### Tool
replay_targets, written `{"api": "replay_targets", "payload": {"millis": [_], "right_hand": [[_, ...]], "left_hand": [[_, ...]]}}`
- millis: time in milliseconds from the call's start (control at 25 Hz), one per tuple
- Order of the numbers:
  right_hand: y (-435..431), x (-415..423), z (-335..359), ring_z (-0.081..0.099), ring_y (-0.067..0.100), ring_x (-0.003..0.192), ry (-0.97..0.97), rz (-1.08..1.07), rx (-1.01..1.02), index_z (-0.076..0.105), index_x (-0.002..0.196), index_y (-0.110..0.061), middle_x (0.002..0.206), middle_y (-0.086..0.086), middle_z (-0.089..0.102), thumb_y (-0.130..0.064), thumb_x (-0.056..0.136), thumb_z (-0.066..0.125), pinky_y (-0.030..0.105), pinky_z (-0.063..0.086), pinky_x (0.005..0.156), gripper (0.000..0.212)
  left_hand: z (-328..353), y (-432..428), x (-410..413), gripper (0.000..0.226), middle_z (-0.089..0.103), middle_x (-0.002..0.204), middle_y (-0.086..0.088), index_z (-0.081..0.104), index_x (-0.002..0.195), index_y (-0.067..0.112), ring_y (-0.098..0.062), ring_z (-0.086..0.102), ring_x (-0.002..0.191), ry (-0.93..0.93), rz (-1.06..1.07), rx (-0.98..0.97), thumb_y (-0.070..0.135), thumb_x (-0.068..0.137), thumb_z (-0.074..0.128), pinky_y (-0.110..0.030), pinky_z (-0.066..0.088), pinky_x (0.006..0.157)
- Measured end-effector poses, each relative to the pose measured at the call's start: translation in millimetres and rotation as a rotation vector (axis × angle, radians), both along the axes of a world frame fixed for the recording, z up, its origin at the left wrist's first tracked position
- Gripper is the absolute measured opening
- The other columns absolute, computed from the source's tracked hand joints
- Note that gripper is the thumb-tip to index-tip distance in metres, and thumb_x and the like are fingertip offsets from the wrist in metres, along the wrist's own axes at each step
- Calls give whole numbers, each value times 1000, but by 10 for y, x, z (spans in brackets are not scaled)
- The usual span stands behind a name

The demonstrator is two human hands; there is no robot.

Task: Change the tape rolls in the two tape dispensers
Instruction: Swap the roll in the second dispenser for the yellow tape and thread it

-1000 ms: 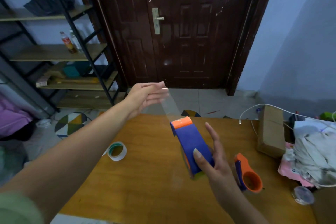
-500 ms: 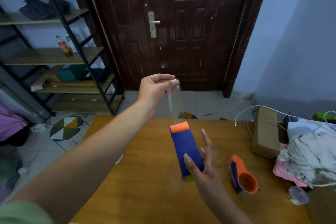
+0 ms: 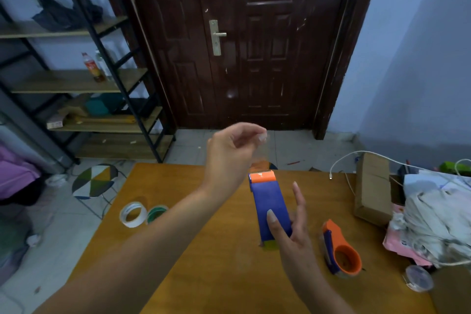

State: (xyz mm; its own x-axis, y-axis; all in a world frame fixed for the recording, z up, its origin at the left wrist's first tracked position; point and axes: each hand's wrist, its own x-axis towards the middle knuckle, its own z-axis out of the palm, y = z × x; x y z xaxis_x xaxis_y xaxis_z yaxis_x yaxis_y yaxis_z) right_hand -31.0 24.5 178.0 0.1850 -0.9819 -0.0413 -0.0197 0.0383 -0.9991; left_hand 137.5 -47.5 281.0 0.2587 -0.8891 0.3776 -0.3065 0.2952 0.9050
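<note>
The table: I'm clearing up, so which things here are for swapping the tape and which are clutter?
Job: blue dispenser, second dispenser, white tape roll, green tape roll, clear tape strip.
Clutter: cardboard box, cloth pile, white cable.

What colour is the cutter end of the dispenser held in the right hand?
Orange, on a blue body; the dispenser sits in the right hand. The head view shows it clearly.

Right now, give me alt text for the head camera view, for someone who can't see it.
Over a wooden table, a person's right hand holds a blue and orange tape dispenser while the left hand pinches a strip of clear tape above its cutter. A second dispenser lies to the right, two tape rolls to the left, a dark door behind.
</note>
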Motion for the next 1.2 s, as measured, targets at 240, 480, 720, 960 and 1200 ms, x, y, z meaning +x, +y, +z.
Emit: {"api": "replay_targets", "payload": {"millis": [240,480,720,960,1200], "right_hand": [[-140,-60,-82,71,-5,106,-162,15,64,18,146,-74,117,-36,69,-46,102,59,15,59,76,67],[-179,-174,-110,55,25,142,-303,22,94,33,151,-66,161,7,47,-28,100,51,52,45,116,66],[-153,-205,-147,49,20,147,-336,15,172,33,151,-64,166,-2,40,-62,98,48,53,39,122,56],[-137,-187,-265,58,18,138,-263,15,185,33,148,-70,157,-2,50,-54,101,55,54,43,119,54],[-166,-208,-434,72,0,107,-161,6,261,25,155,-61,138,-3,61,-27,109,53,17,61,75,64]], "left_hand": [[-543,464,-313,14,79,113,1,84,106,13,-7,73,110,-422,-105,-221,5,96,77,-22,59,97],[-1044,717,-441,12,80,111,-2,82,105,7,-11,71,118,-448,-81,-250,2,97,75,-34,61,96],[-1219,769,-389,18,80,121,-4,82,115,7,-14,72,122,-592,-129,-297,10,98,77,-38,60,102],[-1352,751,-253,22,80,125,-10,82,118,3,-23,73,125,-819,-230,-489,4,96,79,-39,59,103],[-1540,830,-226,22,81,122,-8,83,115,8,-24,72,127,-958,-261,-556,8,93,84,-40,59,106]]}}
